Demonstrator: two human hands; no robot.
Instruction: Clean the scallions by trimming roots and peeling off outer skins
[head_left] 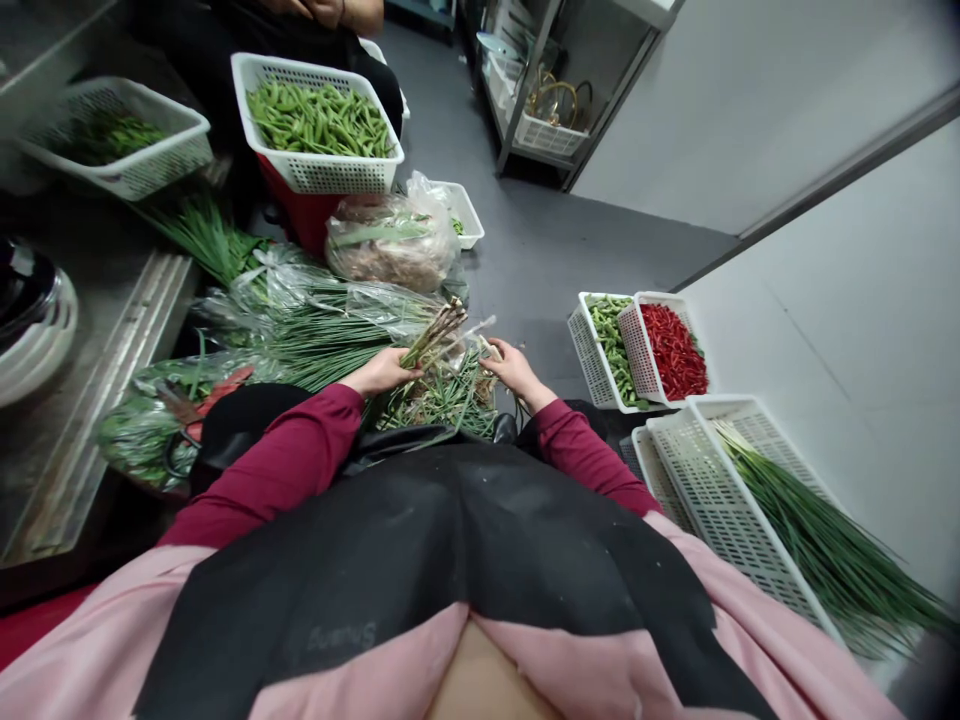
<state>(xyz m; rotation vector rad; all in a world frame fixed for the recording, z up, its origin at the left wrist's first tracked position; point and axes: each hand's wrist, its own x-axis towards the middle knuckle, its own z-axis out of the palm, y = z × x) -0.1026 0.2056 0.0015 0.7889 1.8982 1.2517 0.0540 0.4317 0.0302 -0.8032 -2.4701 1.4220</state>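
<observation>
My left hand (386,369) is closed round a bundle of chive stalks (435,335), their pale cut ends pointing up and to the right. My right hand (511,366) pinches at the stalks near those ends, fingers curled; what it grips is too small to name. Below both hands lies a loose pile of green trimmings (442,400), just beyond my black apron. More long chives in clear plastic (330,325) lie to the left of my hands.
A white basket (742,500) at my right holds trimmed chives (817,540). Further right stand baskets of red chillies (675,350) and green chillies (611,340). A basket of green pods (319,120) sits ahead, before another seated person. A bagged bundle (390,245) and metal shelving (540,110) stand beyond.
</observation>
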